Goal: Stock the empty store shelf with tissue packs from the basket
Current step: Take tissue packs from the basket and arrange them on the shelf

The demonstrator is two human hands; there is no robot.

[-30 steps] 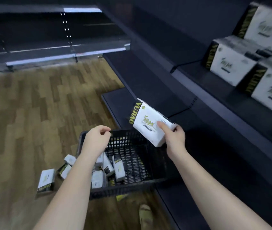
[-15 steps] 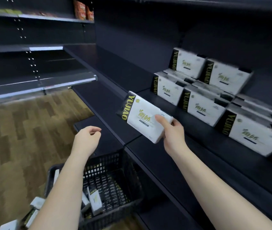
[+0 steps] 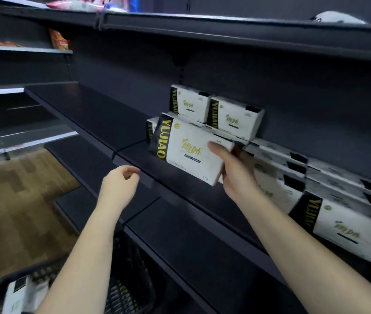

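The right hand (image 3: pixel 236 171) holds a white tissue pack (image 3: pixel 189 150) by its right end, with the thumb on the front face and the other fingers behind it. The pack has a black band with yellow letters on its left side. It is in the air, tilted, above the front part of the dark shelf (image 3: pixel 103 116), and it is just in front of the packs already on the shelf (image 3: pixel 234 114). These packs stand in rows and some lie on top of others; the row continues to the right, where it is blurred.

The left hand (image 3: pixel 118 186) holds nothing. Its fingers are loosely curled, and it hangs in front of the shelf edge, well apart from the pack.

At the bottom left, the black basket (image 3: pixel 132 291) stands low, partly hidden by the left arm. At least one more white pack (image 3: pixel 19 295) lies inside it. A wooden floor (image 3: pixel 21 200) is at the left.
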